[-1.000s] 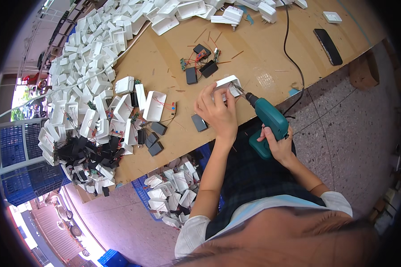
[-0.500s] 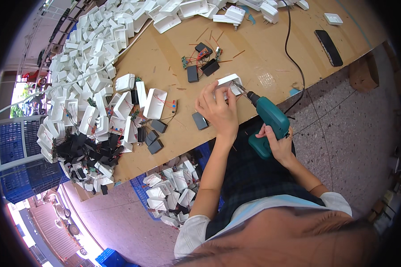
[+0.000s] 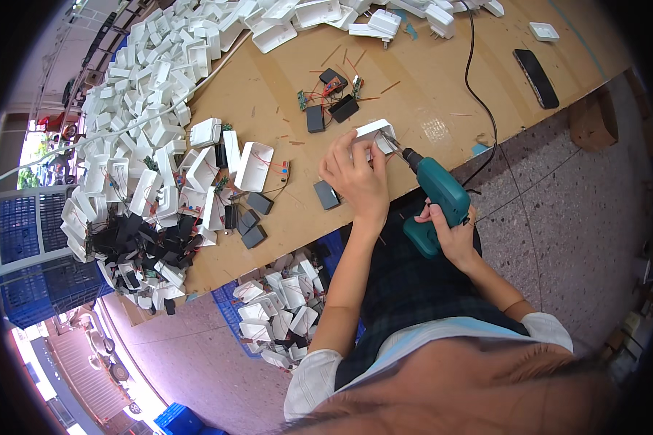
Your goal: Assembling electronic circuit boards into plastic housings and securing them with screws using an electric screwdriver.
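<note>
White plastic casing [image 3: 376,135] gripped by left hand [image 3: 357,177]; right hand [image 3: 453,232] clutches teal drill [image 3: 435,199].

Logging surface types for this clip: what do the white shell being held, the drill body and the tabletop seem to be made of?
White shell: likely moulded plastic, smooth and evenly white, thin-walled. Drill in the right hand: teal body, probably plastic, with a metal bit at its tip. Tabletop: looks like plywood or fibreboard, matte tan, scuffed. The left hand steadies the shell.
</note>
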`<action>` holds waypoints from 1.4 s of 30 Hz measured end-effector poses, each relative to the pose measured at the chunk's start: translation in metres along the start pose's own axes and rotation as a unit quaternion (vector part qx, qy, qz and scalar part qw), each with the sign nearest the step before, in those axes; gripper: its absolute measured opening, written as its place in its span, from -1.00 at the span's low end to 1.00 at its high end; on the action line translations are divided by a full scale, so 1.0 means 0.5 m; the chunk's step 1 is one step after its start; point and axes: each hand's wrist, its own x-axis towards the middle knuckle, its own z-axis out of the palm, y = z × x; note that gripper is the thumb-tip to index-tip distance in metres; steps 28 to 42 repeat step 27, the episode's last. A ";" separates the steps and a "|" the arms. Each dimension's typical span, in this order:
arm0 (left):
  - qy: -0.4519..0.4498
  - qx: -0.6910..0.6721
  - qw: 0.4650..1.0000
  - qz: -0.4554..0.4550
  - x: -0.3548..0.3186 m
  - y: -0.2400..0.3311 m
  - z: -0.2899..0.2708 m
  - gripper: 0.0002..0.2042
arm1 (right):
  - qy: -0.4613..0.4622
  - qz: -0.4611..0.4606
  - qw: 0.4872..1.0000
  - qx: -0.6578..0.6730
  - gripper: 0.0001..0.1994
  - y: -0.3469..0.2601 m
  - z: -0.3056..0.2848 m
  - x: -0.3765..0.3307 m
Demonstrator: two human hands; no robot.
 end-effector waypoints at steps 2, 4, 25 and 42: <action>0.000 0.001 1.000 0.002 0.001 0.001 -0.001 -0.84 | -0.007 0.014 1.000 -0.006 -0.79 -0.010 -0.003 -0.002; 0.000 -0.004 1.000 0.002 0.001 0.000 0.001 -0.84 | -0.014 0.029 0.999 -0.011 -0.77 -0.011 -0.005 -0.003; 0.012 0.005 1.000 0.007 -0.001 -0.001 0.005 -0.85 | -0.037 -0.003 0.999 0.021 -0.63 0.009 -0.054 -0.034; 0.005 0.001 1.000 0.000 -0.002 -0.004 0.007 -0.85 | -0.045 0.016 0.999 -0.002 -0.60 0.003 -0.071 -0.040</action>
